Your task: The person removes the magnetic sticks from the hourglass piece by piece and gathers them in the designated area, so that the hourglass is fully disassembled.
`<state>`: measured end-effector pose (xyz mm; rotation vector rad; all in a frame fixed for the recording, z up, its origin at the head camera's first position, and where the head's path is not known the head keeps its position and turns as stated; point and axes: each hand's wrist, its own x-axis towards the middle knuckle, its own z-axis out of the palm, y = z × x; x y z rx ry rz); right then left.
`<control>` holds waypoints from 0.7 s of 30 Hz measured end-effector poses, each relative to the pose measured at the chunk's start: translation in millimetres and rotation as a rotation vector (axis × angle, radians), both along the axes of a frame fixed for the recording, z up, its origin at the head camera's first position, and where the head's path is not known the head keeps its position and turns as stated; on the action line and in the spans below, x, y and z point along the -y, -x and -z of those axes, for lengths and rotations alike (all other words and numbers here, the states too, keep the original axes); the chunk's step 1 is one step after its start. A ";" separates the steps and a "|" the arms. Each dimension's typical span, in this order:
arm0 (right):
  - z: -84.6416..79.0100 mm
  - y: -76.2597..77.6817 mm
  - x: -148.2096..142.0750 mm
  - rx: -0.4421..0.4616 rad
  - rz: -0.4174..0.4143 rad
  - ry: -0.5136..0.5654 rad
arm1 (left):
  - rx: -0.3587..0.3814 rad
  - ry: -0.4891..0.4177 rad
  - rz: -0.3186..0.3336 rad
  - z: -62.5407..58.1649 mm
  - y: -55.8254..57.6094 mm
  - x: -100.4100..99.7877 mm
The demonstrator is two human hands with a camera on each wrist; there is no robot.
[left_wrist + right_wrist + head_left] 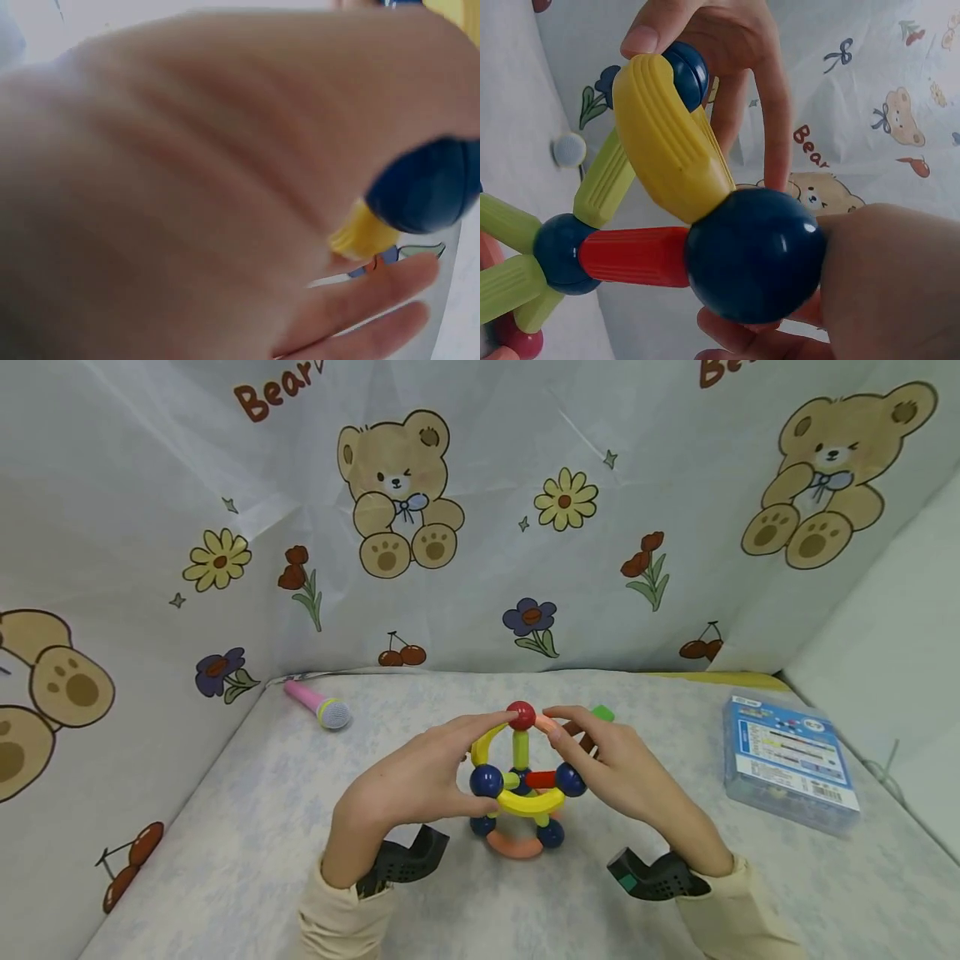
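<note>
A toy structure of magnetic balls and sticks stands on the table in the head view, with a yellow curved stick (531,802) in front and a red ball (521,715) on top. My left hand (420,768) holds it from the left, index finger at the red ball and thumb low near the blue ball (487,781). On the other side my right hand (626,768) pinches a salmon-coloured stick (547,724) beside the red ball. A red stick (637,256) joins two blue balls in the right wrist view. The left wrist view is mostly covered by the hand.
A pink toy microphone (317,703) lies at the back left. To the right sits a clear plastic box (791,768) with a blue label. Behind the right fingers a green piece (602,713) shows. A bear-print sheet (480,610) hangs behind the table.
</note>
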<state>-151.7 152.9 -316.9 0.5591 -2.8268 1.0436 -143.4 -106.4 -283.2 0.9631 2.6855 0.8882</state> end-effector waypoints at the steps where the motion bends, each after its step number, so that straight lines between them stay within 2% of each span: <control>1: 0.1 0.2 0.4 0.002 -0.003 0.003 | 0.015 -0.003 -0.009 -0.7 0.8 2.7; 6: 2.2 0.8 2.4 -0.010 -0.003 0.027 | 0.058 -0.019 -0.029 -1.8 5.5 15.0; 12: 4.4 2.3 6.2 -0.059 0.021 0.030 | 0.037 -0.038 0.000 -0.7 9.2 20.8; 21: 7.7 3.1 9.1 -0.104 0.040 0.026 | 0.049 -0.038 0.021 0.1 11.0 21.2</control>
